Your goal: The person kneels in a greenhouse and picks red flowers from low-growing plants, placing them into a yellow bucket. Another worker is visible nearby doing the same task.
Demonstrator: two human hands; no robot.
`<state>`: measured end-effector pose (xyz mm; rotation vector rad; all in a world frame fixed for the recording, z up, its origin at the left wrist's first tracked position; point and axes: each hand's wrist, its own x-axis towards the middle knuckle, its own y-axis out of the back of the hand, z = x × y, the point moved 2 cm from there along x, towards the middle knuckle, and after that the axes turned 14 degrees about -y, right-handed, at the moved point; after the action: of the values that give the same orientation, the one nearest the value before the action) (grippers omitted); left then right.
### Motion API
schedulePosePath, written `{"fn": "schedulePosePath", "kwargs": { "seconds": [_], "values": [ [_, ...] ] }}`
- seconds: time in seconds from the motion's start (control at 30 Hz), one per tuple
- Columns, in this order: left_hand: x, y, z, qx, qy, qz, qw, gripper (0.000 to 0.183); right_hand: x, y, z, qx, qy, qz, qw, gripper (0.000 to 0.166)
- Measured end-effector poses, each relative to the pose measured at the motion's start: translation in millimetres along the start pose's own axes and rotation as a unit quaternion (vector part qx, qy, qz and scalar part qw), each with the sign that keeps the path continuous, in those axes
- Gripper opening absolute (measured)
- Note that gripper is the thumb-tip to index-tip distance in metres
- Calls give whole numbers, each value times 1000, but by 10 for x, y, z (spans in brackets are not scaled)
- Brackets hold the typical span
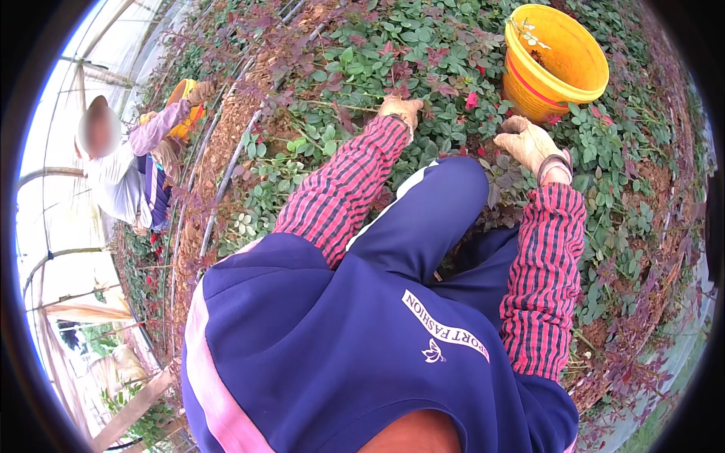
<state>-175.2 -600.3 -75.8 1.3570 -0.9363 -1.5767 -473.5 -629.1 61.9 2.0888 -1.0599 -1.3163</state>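
My left hand [400,110], in a pale soiled glove, reaches down into the leafy rose plants [362,56]; its fingertips are partly hidden among the leaves, and whether they grip a stem does not show. My right hand [527,142], gloved too, hovers just below the yellow plastic bucket [512,79], its thumb and fingers apart and nothing visible between them. A bright pink-red rose bloom [472,101] stands between the two hands. The bucket sits tilted among the plants, with a leafy sprig [529,37] at its left rim and some brown matter inside.
At the left, a co-worker [116,187] bends over the plants beside another yellow bucket [184,122]. Thin grey pipes [226,172] run along a strip of bare soil [226,122] between the rows. A greenhouse frame with plastic sheeting [62,209] rises at the far left.
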Motion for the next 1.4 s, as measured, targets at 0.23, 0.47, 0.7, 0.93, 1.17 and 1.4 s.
{"fn": "schedulePosePath", "kwargs": {
  "seconds": [0.23, 0.47, 0.7, 0.93, 1.17, 1.4],
  "values": [
    [166, 75, 20, 70, -5, -69, 995, 54, -70, 42, -47, -15, 7, -5, 1000, 52],
    [428, 85, -173, 110, 3, -180, 978, 65, 119, -9, 122, 11, 22, 1, 1000, 51],
    [-463, -373, 67, -89, -120, 51, 987, 42, 25, 23, -9, 11, 18, -7, 1000, 49],
    [-1403, -521, 521, -229, -61, 98, 967, 27, 159, -24, 82, 14, 48, 16, 999, 43],
    [-1983, -22, 145, -560, 29, 285, 777, 24, 20, -62, 191, 119, -38, -11, 992, 51],
    [-2239, -423, -902, -496, 50, 476, 725, 28, 98, -142, 443, 146, 0, 21, 989, 41]
  ]
}}
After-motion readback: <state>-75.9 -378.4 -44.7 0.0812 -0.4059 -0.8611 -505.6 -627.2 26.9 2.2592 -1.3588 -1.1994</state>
